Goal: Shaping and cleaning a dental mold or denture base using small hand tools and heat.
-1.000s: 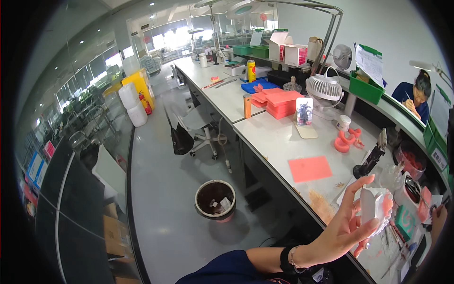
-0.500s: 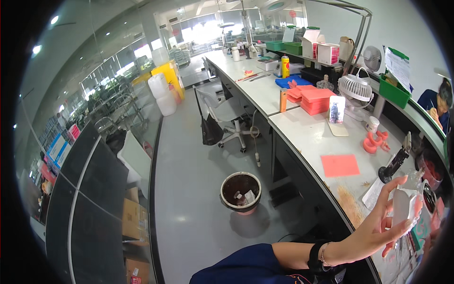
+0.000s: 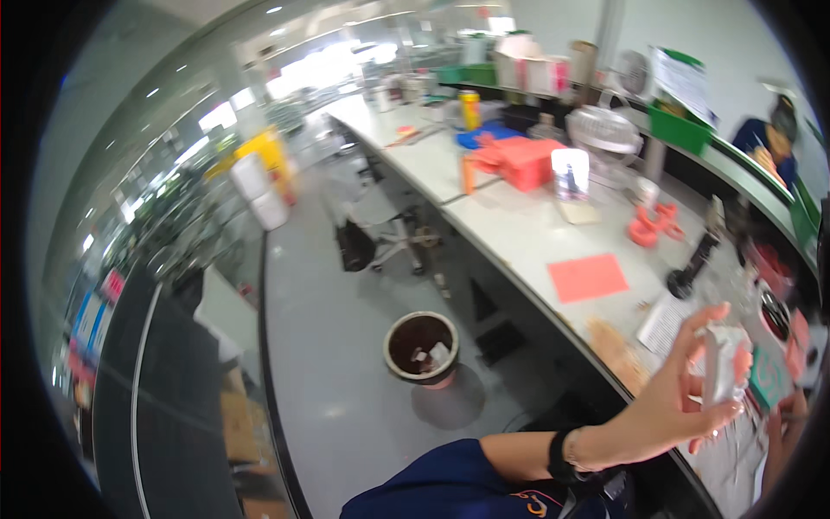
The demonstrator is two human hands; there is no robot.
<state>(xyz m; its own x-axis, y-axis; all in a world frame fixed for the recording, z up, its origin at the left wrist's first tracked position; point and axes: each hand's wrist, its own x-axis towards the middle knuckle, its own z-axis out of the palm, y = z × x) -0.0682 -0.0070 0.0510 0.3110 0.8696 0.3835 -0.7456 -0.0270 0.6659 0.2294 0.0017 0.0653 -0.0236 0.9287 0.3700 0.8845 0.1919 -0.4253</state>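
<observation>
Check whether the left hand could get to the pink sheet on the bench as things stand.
Probably yes: the left hand holds a small white object, raised near the bench, and nothing stands between it and the pink sheet.

Small white part (image 3: 719,363) in left hand (image 3: 683,394): smooth plastic, slight sheen. Worktop (image 3: 519,229): smooth, matt, pale. Pink sheet (image 3: 588,277) on it: matt paper. Far red box (image 3: 527,160): plastic. Floor (image 3: 337,346): smooth grey, faintly glossy.
</observation>
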